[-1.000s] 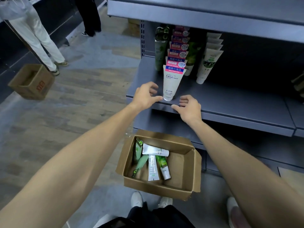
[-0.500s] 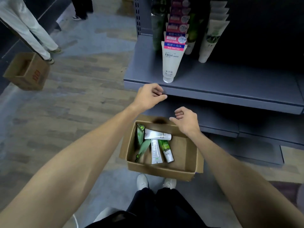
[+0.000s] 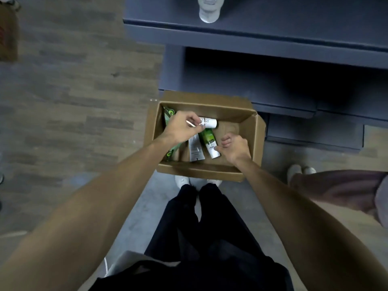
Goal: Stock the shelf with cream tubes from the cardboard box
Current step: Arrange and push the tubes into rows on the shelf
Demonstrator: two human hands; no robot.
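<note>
Pick-up step inside cardboard box (image 3: 201, 172): left hand (image 3: 181, 128) pinching white tube (image 3: 207, 122), right hand (image 3: 234, 147) pinching green-white tube (image 3: 210, 143). Next: lifting both to shelf (image 3: 273, 26).

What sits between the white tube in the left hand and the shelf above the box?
Nothing visible. The left hand pinches the white tube inside the open-topped cardboard box; the space up to the shelf looks free. One white tube bottom already stands near the shelf's front edge.
</note>
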